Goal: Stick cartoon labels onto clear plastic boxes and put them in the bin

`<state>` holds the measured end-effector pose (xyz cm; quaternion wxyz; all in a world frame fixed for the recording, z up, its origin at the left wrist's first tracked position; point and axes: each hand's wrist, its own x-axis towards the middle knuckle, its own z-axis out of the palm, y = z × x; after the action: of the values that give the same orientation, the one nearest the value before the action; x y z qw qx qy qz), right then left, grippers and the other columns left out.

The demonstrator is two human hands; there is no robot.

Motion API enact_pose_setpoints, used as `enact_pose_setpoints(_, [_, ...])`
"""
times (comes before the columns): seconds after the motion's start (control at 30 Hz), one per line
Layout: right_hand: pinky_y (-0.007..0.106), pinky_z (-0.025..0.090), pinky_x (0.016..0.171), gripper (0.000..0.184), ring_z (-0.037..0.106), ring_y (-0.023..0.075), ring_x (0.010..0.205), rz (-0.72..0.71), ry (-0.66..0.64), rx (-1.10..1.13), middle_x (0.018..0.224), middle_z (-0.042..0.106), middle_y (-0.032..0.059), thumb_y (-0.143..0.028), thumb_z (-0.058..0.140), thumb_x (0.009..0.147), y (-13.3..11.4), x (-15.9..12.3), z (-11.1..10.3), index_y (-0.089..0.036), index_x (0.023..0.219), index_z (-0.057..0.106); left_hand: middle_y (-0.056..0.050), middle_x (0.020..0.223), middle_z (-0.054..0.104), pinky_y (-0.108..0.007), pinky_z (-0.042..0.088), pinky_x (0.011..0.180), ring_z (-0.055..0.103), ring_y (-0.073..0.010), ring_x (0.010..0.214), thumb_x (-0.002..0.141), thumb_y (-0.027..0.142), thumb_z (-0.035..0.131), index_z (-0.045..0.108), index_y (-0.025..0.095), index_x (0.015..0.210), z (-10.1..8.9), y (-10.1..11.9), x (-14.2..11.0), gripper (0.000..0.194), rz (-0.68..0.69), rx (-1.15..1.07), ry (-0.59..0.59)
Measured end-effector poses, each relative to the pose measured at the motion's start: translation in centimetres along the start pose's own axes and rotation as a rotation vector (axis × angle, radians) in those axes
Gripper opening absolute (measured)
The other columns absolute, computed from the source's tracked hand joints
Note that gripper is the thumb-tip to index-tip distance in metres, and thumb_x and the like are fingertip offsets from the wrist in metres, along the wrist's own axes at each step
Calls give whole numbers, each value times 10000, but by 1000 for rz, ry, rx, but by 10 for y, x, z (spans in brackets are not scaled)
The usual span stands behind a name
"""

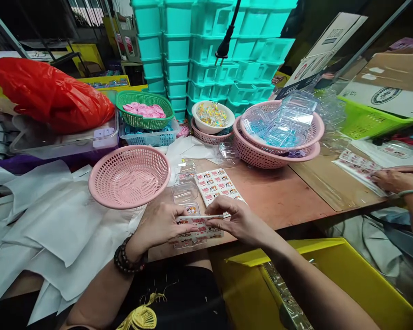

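My left hand (161, 224) and my right hand (239, 220) meet at the table's near edge. Both pinch a small sticker sheet (198, 229) with cartoon prints, held flat between the fingertips. Just beyond my hands lie a few clear plastic boxes (185, 190) and a larger sticker sheet (217, 183). An empty pink basket (129, 176) stands to the left of them. A dark bead bracelet is on my left wrist.
Pink baskets with clear plastic boxes (278, 130) stand at the back right, beside a white bowl of small coloured pieces (212, 117) and a green basket of pink pieces (144, 110). Another person's hand (395, 178) rests on stickers at the right. A yellow bin (330, 279) sits below.
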<state>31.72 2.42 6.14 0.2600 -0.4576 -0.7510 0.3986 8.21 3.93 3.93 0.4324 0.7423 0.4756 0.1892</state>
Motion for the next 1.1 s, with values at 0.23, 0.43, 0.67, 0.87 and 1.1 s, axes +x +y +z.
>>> enact_pose_setpoints(0.23, [255,530,649,235,662,133,661,-168,136,-144,756,732,18,-389,595,942,7,-7,7,-209,866,726,13,616,663,-198,363,485,527,-94,518,727,525,772,735,153,788,-14,-7,-5,379,-160,-307,-302])
enact_pose_setpoints(0.43, [376,544,901,303,687,195,994,-659,386,-414,1090,756,16,-182,651,894,9,-25,10,-382,1106,734,-4,683,680,-236,446,571,582,-107,571,459,576,908,701,121,791,-12,-39,-6,601,-364,-720,-548])
enact_pose_setpoints(0.67, [275,530,566,263,612,125,587,84,393,360,716,689,27,-425,732,820,16,31,-2,-166,839,692,-62,982,722,-351,526,846,655,-200,903,888,413,632,702,184,926,-12,-32,-12,243,38,-132,-87])
enact_pose_setpoints(0.87, [194,341,407,410,444,51,412,466,18,515,513,549,-46,-463,843,637,50,113,6,-157,645,569,-121,1495,498,-508,378,1147,458,-303,1379,917,336,617,678,192,959,-1,-22,-7,161,267,265,48])
enact_pose_setpoints(1.1, [194,304,381,351,395,46,369,576,-166,327,445,492,-49,-272,784,762,45,151,5,-161,556,522,-104,1567,417,-546,323,1196,312,-328,1483,930,363,598,674,195,987,8,-28,-2,193,205,301,0])
